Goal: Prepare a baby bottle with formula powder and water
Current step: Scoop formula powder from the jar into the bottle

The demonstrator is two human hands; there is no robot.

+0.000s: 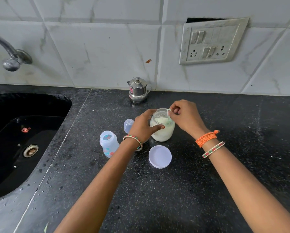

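Observation:
An open glass jar of pale formula powder (162,130) stands on the black counter (191,190). My left hand (143,126) wraps around the jar's left side. My right hand (185,116) pinches the handle of a small green scoop (169,115) whose bowl dips into the powder. An open, uncapped baby bottle (108,143) with coloured prints stands left of the jar. The bottle's clear cap (128,125) sits behind it, partly hidden by my left hand. The jar's white lid (160,156) lies flat in front of the jar.
A black sink (23,140) fills the left side, with a metal tap (9,52) above it. A small lidded steel pot (138,90) stands by the tiled wall. A switch and socket plate (211,42) is on the wall at right.

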